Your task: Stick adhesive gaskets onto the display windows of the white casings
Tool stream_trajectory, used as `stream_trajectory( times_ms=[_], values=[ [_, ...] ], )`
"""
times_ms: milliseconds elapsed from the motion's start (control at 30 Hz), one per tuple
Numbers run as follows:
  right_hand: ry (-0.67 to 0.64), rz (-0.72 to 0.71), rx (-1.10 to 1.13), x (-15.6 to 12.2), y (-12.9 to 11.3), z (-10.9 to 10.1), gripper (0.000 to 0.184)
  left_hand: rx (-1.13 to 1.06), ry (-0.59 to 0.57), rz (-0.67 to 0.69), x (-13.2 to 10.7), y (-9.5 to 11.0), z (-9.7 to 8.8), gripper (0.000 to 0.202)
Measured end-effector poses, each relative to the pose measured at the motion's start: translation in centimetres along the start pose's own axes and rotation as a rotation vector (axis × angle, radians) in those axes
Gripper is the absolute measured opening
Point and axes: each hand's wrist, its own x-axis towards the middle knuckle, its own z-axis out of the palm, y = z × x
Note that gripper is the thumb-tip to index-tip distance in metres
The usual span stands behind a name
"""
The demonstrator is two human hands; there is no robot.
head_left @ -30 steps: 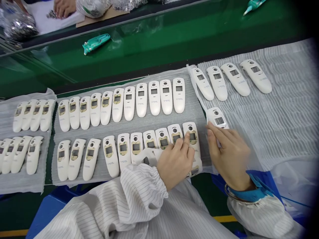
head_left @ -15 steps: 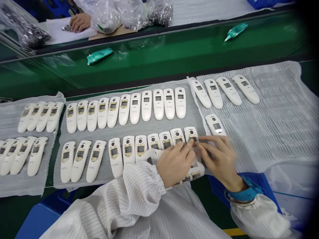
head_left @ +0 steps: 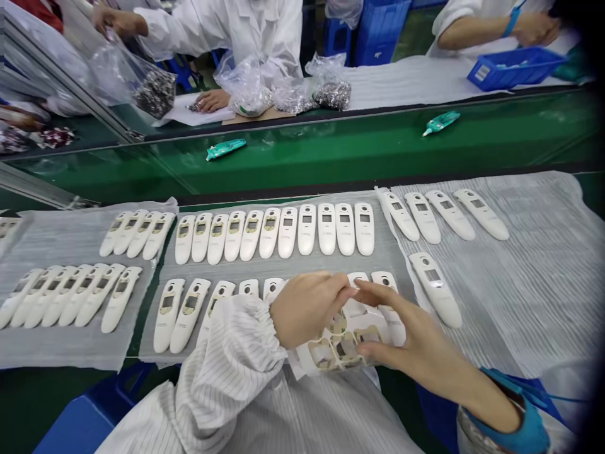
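1. Left hand [head_left: 305,309] and right hand [head_left: 420,337] had drawn away from the window of the rightmost front-row housing [head_left: 388,279] since the frame half a second earlier; the view had also tipped up, bringing more of the far bench into sight.
2. Nearest the body, a striped sleeve [head_left: 231,340] led up to the left hand, which bent over a pale label sheet [head_left: 333,353]. Its fingertips pointed toward the right forefinger, but whether they pinched anything could not be told.
3. Thumb and forefinger of the right hand stood spread wide, the thumb over the windowed labels. A blue cuff [head_left: 534,419] circled that wrist.
4. Before the right end of the front row sat the sheet. Good handling here, it seemed, meant steadying it by its border, lifting any label by the edge and keeping fingertips off the windows. A flapping sheet could nudge the housings behind it.
5. Right of the hands, a lone housing [head_left: 438,296] lay tilted on the right foam mat [head_left: 543,271]; farther back, back-row housings [head_left: 327,230] lined the middle mat.
6. Beyond, two teal dispensers [head_left: 225,149] lay on the green surface [head_left: 331,151]. Farthest, a co-worker's hand [head_left: 213,101] rested near plastic bags [head_left: 333,93] of metal parts.
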Motion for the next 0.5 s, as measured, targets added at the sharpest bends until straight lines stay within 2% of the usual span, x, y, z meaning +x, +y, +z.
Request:
stream_trajectory(
  times_ms=[67, 133, 167, 233, 300, 400, 500],
  values=[
    [-0.045, 0.041, 0.002, 1.4, -1.4, 0.7, 0.043, -0.087, 0.026, -0.026, -0.3, -0.7, -1.5, 0.032],
    [-0.015, 0.064, 0.052, 2.8, -2.0, 1.4, 0.026, -0.174, 0.081, -0.003, -0.7, -1.8, -2.7, 0.025],
    [0.01, 0.069, 0.093, 3.4, -2.0, 1.6, 0.024, -0.209, 0.097, 0.017, -0.9, -2.4, -3.3, 0.021],
    [0.062, 0.078, 0.178, 4.2, -1.7, 2.0, 0.024, -0.256, 0.096, 0.041, -1.3, -3.8, -4.2, 0.024],
    [0.076, 0.091, 0.219, 4.6, -1.3, 2.0, 0.026, -0.333, 0.045, 0.026, -1.4, -5.1, -4.9, 0.024],
    [0.087, 0.074, 0.127, 4.8, -1.1, 1.8, 0.025, -0.493, -0.043, -0.019, -0.9, -6.3, -5.3, 0.01],
    [0.154, -0.023, -0.01, 5.3, -1.8, 1.4, 0.03, -0.538, -0.018, -0.005, -0.2, -6.2, -5.2, 0.006]
  ],
)
